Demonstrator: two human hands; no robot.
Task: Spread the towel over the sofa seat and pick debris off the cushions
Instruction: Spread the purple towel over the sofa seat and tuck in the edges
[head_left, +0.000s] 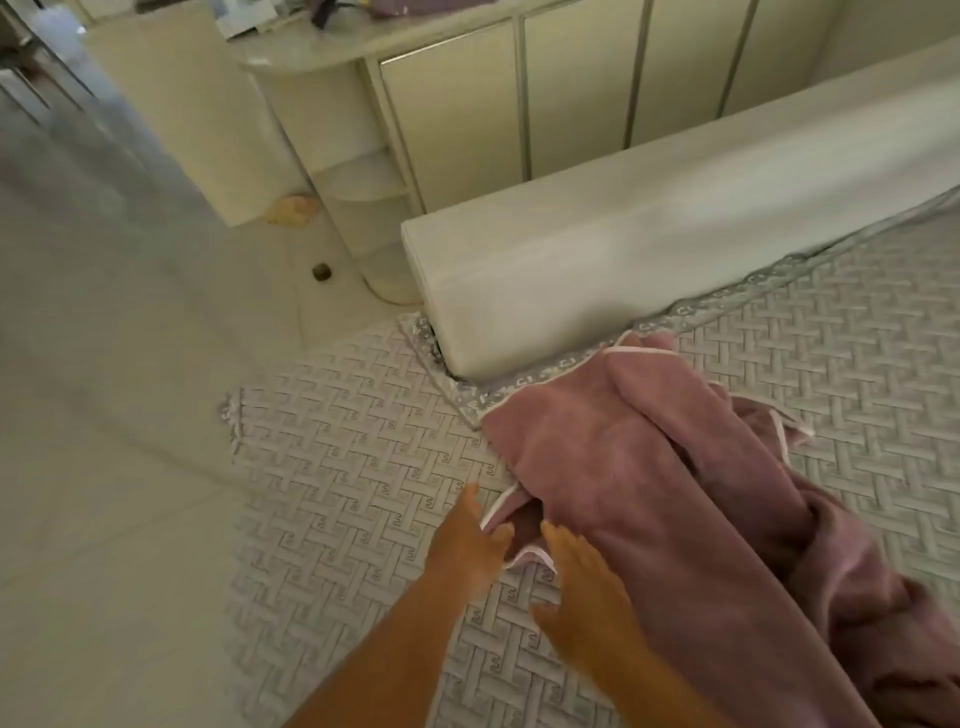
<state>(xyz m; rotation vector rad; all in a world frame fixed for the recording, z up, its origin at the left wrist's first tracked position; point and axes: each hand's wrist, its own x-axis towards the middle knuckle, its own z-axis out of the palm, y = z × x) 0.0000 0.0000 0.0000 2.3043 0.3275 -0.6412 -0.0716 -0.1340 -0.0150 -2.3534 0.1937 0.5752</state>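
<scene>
Towel (649, 467) lies bunched on the sofa seat (363, 467), just ahead of both hands. Left hand (467, 545) and right hand (582, 582) reach open-fingered toward its near corner, probably to pull it flat.

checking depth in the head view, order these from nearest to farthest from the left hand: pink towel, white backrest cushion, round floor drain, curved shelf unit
From the left hand:
1. pink towel, at the fingertips, just to its right.
2. white backrest cushion, beyond the towel, along the seat's back.
3. round floor drain, on the tiles to the left.
4. curved shelf unit, behind the drain, by the cabinets.
</scene>
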